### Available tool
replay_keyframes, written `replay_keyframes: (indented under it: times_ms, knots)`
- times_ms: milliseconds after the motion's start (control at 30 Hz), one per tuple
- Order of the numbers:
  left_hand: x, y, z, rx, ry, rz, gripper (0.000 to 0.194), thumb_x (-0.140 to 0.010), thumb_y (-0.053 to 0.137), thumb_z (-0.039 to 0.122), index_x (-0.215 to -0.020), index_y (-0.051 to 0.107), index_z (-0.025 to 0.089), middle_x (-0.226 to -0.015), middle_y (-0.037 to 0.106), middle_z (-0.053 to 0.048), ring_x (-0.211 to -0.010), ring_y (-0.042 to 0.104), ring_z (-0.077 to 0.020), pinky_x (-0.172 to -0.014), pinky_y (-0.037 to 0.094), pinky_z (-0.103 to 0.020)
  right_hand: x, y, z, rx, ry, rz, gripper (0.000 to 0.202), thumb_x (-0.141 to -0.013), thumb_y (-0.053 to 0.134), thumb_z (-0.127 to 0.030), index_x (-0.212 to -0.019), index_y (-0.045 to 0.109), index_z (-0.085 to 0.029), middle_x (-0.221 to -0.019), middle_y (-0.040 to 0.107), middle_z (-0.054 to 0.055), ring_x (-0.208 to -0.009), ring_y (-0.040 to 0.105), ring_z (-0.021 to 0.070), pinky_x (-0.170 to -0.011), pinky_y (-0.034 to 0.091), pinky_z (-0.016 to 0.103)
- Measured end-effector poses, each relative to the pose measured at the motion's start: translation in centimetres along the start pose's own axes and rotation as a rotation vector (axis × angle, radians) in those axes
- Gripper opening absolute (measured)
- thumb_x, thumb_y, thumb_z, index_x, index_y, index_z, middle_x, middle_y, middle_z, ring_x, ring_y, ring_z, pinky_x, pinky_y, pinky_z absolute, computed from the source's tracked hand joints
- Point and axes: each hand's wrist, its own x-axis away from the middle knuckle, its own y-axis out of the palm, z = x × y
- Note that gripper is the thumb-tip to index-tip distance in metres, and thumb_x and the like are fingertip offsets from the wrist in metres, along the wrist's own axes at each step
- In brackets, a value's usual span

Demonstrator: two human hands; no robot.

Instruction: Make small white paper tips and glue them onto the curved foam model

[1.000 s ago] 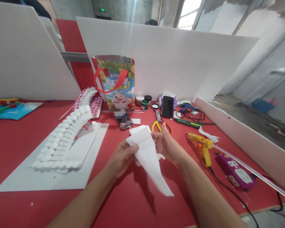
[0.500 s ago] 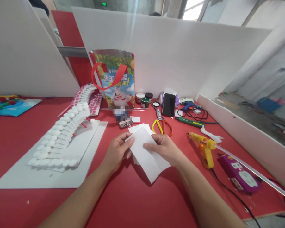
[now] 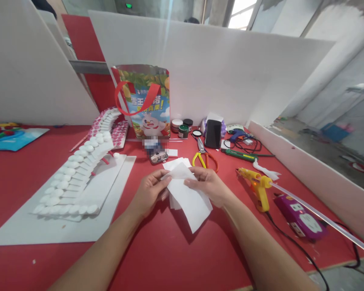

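Note:
Between both hands is a white sheet of paper, its lower corner hanging toward me. My left hand pinches its left edge between thumb and fingers. With thumb on top and fingers behind, my right hand grips the right edge. Under and behind the sheet lie more white paper pieces, partly covered by it. Just beyond the right hand are scissors with yellow and orange handles. A curved white model, edged with rounded white pieces, stands on a white board to the left.
On the right lie a yellow glue gun with a long clear stick, a purple power strip and a green pen-like tool. A black phone, paint jars and a printed bag stand along the back panel.
The sheet's right corner has drawn inward and its upper part looks more bent. Both hands keep their hold. The whole view has shifted slightly.

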Motion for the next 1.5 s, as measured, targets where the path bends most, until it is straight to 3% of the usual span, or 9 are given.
replay_keyframes:
  times_ms: [333, 600, 700, 800, 900, 967, 1067, 1333, 1500]
  knots:
    - [0.2, -0.4, -0.1, 0.056, 0.010, -0.011, 0.016, -0.077, 0.076, 0.031, -0.084, 0.080, 0.017, -0.049, 0.046, 0.005, -0.046, 0.036, -0.0078, -0.050, 0.028, -0.023, 0.2, 0.1, -0.5, -0.055, 0.031, 0.033, 0.018, -0.066, 0.076, -0.025, -0.082, 0.076, -0.016, -0.066, 0.070, 0.001, -0.049, 0.057, 0.0105, -0.045, 0.037, 0.021]
    - [0.2, -0.2, 0.4, 0.088, 0.000, 0.030, 0.015, -0.069, 0.077, 0.025, -0.079, 0.084, 0.017, -0.066, 0.061, -0.001, -0.052, 0.037, -0.0064, -0.048, 0.027, -0.021, 0.0, 0.7, -0.7, -0.074, 0.041, 0.071, 0.012, -0.066, 0.066, -0.023, -0.076, 0.067, -0.017, -0.055, 0.060, -0.003, -0.043, 0.050, 0.0098, -0.041, 0.034, 0.020]
    - [0.2, -0.2, 0.7, 0.123, -0.017, 0.026, 0.017, -0.065, 0.077, 0.024, -0.077, 0.083, 0.014, -0.063, 0.059, -0.002, -0.053, 0.038, -0.0068, -0.047, 0.027, -0.020, 0.1, 0.8, -0.8, -0.037, 0.027, 0.067, 0.011, -0.066, 0.064, -0.023, -0.075, 0.065, -0.018, -0.054, 0.058, -0.003, -0.043, 0.049, 0.0097, -0.041, 0.033, 0.020]
    - [0.2, -0.4, 1.1, 0.155, -0.036, 0.001, 0.034, -0.065, 0.075, 0.032, -0.092, 0.082, 0.012, -0.055, 0.054, 0.000, -0.048, 0.038, -0.0078, -0.043, 0.023, -0.020, 0.3, 0.8, -0.9, 0.024, 0.011, 0.076, 0.009, -0.067, 0.062, -0.023, -0.074, 0.064, -0.018, -0.052, 0.056, -0.004, -0.041, 0.045, 0.0090, -0.041, 0.032, 0.020]
    - [0.1, -0.8, 1.3, 0.110, -0.129, -0.055, 0.057, -0.078, 0.066, 0.058, -0.107, 0.076, 0.010, -0.056, 0.063, -0.004, -0.037, 0.036, -0.0079, -0.038, 0.016, -0.021, 0.4, 0.7, -1.1, 0.083, -0.016, 0.088, 0.008, -0.067, 0.060, -0.023, -0.073, 0.063, -0.019, -0.051, 0.054, -0.005, -0.040, 0.043, 0.0082, -0.041, 0.030, 0.020]
    - [0.1, -0.9, 1.2, 0.038, -0.185, -0.088, 0.067, -0.082, 0.058, 0.070, -0.104, 0.074, 0.009, -0.055, 0.067, -0.006, -0.031, 0.034, -0.0072, -0.036, 0.018, -0.021, 0.5, 0.6, -1.1, 0.128, -0.029, 0.070, 0.010, -0.066, 0.058, -0.022, -0.073, 0.064, -0.018, -0.051, 0.054, -0.005, -0.040, 0.042, 0.0078, -0.040, 0.029, 0.020]
    - [0.2, -0.7, 1.1, -0.032, -0.168, -0.123, 0.066, -0.083, 0.062, 0.072, -0.096, 0.074, 0.009, -0.053, 0.068, -0.007, -0.029, 0.036, -0.0070, -0.036, 0.026, -0.022, 0.5, 0.6, -0.9, 0.221, -0.041, 0.022, 0.013, -0.067, 0.055, -0.023, -0.074, 0.065, -0.018, -0.051, 0.053, -0.005, -0.040, 0.043, 0.0079, -0.041, 0.028, 0.019]
    - [0.4, -0.6, 1.0, -0.097, -0.153, -0.230, 0.064, -0.081, 0.065, 0.076, -0.080, 0.072, 0.012, -0.051, 0.069, -0.007, -0.025, 0.039, -0.0072, -0.032, 0.019, -0.021, 0.7, 0.7, -0.7, 0.347, -0.090, 0.007, 0.020, -0.072, 0.053, -0.021, -0.082, 0.070, -0.017, -0.053, 0.052, -0.005, -0.043, 0.042, 0.0081, -0.043, 0.026, 0.019]
    - [0.2, -0.9, 0.7, -0.099, -0.159, -0.232, 0.058, -0.083, 0.067, 0.072, -0.078, 0.069, 0.015, -0.032, 0.047, 0.005, -0.023, 0.039, -0.0093, -0.032, 0.019, -0.021, 0.7, 0.7, -0.9, 0.375, -0.098, -0.030, 0.024, -0.071, 0.052, -0.020, -0.082, 0.073, -0.016, -0.050, 0.047, -0.006, -0.042, 0.036, 0.0072, -0.042, 0.024, 0.020]
